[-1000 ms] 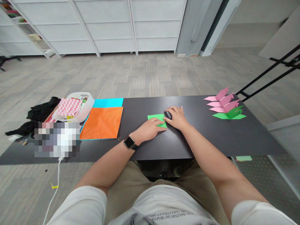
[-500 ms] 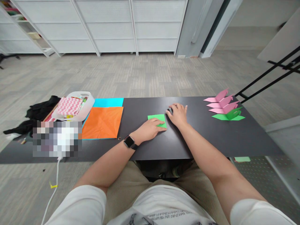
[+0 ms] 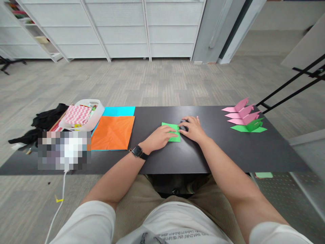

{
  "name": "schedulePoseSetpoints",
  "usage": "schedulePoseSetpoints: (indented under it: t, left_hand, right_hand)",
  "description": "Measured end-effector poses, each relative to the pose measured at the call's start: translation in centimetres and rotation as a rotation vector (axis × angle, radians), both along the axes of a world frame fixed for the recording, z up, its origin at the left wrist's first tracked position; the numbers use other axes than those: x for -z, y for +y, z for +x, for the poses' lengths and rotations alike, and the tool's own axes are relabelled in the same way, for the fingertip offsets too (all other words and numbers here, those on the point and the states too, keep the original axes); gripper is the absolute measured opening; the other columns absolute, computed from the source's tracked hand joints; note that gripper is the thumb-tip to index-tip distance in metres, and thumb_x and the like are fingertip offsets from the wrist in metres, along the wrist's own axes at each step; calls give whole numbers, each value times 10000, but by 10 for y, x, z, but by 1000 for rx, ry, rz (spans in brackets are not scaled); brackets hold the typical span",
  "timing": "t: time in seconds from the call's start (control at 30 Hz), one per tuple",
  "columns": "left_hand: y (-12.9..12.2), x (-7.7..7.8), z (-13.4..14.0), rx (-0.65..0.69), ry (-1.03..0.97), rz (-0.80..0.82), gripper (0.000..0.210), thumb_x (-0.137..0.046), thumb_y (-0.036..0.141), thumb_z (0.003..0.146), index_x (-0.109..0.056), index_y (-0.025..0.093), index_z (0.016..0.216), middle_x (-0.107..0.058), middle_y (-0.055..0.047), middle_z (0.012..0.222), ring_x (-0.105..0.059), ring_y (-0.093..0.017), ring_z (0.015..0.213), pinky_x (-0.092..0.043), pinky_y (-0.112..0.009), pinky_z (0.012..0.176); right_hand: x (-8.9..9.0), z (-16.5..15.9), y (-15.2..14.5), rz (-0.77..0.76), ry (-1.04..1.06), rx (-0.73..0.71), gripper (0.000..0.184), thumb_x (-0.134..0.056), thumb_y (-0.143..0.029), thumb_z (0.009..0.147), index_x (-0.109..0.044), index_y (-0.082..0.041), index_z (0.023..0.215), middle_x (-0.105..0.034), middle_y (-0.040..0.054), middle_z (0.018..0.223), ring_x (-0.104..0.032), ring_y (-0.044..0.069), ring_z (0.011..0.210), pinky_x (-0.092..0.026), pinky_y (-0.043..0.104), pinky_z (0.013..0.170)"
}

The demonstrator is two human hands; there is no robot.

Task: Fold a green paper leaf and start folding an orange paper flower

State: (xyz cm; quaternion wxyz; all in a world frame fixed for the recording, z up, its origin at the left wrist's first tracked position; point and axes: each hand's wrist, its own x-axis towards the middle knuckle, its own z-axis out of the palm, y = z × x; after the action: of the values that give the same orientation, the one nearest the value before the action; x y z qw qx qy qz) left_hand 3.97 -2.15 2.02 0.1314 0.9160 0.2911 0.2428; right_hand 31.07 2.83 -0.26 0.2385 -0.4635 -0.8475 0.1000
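Note:
A small folded square of green paper [image 3: 174, 138] lies flat on the dark table in front of me. My left hand [image 3: 162, 136], with a black watch at its wrist, rests on the paper's left part, fingers stretched out over it. They hide some of its surface. My right hand [image 3: 194, 130] is at the paper's right edge, its fingers apart and slightly bent. The thumb and index fingertips appear to touch that edge. I cannot tell whether they lift it.
Several folded paper birds, pink [image 3: 241, 105] and green [image 3: 254, 126], stand in a row at the right. Orange sheets [image 3: 114, 132] and blue sheets [image 3: 120, 111] lie at the left, beside a white basket [image 3: 98, 115] and black cloth [image 3: 48, 117]. A white cable [image 3: 62, 193] hangs off the front edge.
My right hand has moved left, its fingertips now at the paper's right edge. My left hand has shifted slightly, with its fingers lying differently across the green paper. The camera view has shifted a little.

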Motion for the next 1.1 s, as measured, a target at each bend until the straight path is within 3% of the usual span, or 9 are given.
schedulePoseSetpoints:
  t: [0.03,0.17,0.27,0.4,0.53,0.87,1.1]
  left_hand:
    - [3,-1,-6,-73,-41,-24,437,-473,69,1015,-754,265,1287,-734,-68,1341,-642,-248,1253,-509,-474,1144]
    - [17,1,-29,-576,-163,-43,276,-514,131,1005,-731,208,1157,-749,-90,1166,-666,-265,1114,-527,-469,1049]
    - [21,8,-35,-683,-85,-93,132,-601,240,1003,-727,208,986,-727,-88,1072,-660,-276,1058,-525,-474,1026]
    - [18,10,-30,-672,-24,-124,268,-647,415,1019,-727,218,857,-690,-88,1072,-642,-282,1056,-512,-491,1028]
    - [12,7,-25,-603,-32,-139,252,-694,426,993,-734,224,848,-682,-73,1118,-635,-272,1080,-492,-493,1061]
    - [11,2,-24,-470,-237,-197,106,-693,314,956,-691,216,996,-663,-65,1116,-648,-247,1119,-507,-471,1095]
    - [3,-8,-24,-342,-304,-239,322,-693,358,982,-706,243,1283,-605,-101,1295,-620,-256,1277,-497,-480,1192]
  right_hand:
    - [0,0,0,2,-3,1,186,-797,-408,923,-814,-332,1091,-652,97,1401,-535,384,1395,-188,861,1225]
    - [-1,-1,0,9,-8,-3,177,-792,-413,928,-813,-336,1085,-652,92,1392,-541,377,1385,-179,857,1235]
    - [-2,-2,-1,10,-11,-4,164,-783,-410,938,-809,-329,1078,-657,91,1384,-552,370,1376,-182,853,1237]
    - [-4,-2,-2,-4,-20,-2,158,-774,-405,944,-807,-327,1077,-660,90,1385,-554,368,1379,-174,852,1242]
    - [-4,-2,-2,-10,-28,-4,175,-773,-415,940,-808,-333,1091,-659,89,1393,-548,368,1385,-177,844,1247]
    - [-5,-8,-4,12,-29,-2,178,-776,-414,936,-800,-329,1091,-669,89,1358,-559,367,1365,-173,847,1247]
    - [-6,-13,-6,24,-35,16,207,-739,-411,949,-760,-320,1133,-670,93,1327,-570,367,1337,-174,829,1264]
